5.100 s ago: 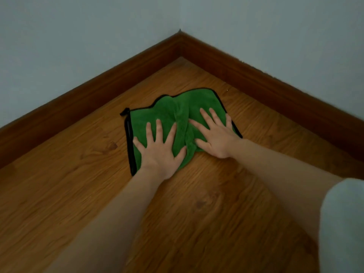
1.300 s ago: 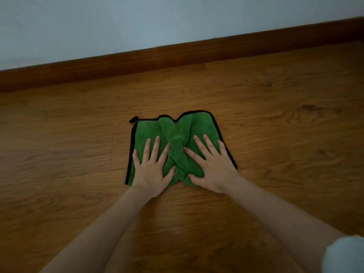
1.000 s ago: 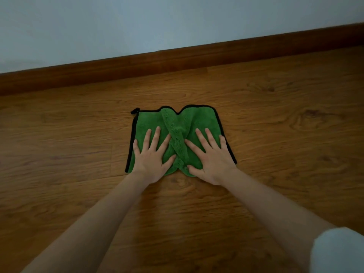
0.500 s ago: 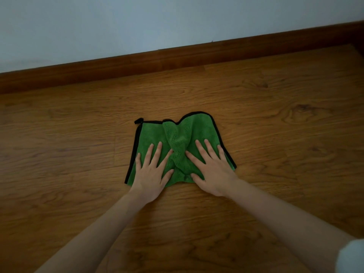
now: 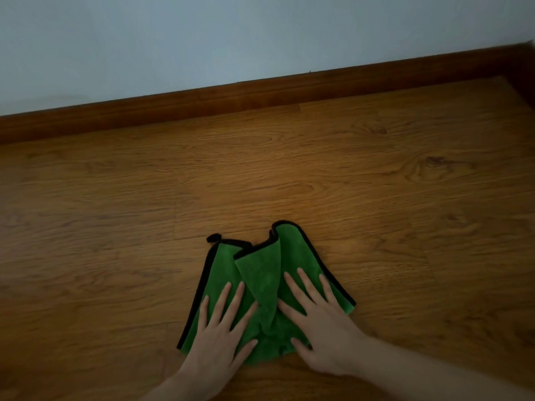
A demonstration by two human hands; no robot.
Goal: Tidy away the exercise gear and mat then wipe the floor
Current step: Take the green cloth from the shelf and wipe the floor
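On the wooden floor (image 5: pixel 289 175), in the lower middle of the head view, lies a green cloth (image 5: pixel 260 273) with a black sewn border. It is not spread flat: a fold of the fabric is bunched up along its middle, making a raised wedge that narrows toward the person, and the far edge dips in a notch between two rounded corners. A small black loop (image 5: pixel 213 238) sticks out at the far left corner of the cloth.

Both bare hands lie flat on the cloth, palms down, fingers straight and spread. The left hand (image 5: pixel 221 334) covers the near left part, its fingertips pointing away from the person. The right hand (image 5: pixel 318 331) covers the near right part, angled a little to the left, its thumb near the bottom of the bunched fold. The two hands are apart, with the raised wedge between them; neither one curls round or pinches the fabric. How hard they press I cannot tell in this dim, slightly blurred picture.

Beyond the cloth, well apart from it, a dark wooden skirting board (image 5: pixel 260 94) runs along the foot of a pale wall (image 5: pixel 231 36), and at the far right it turns a corner toward the person.
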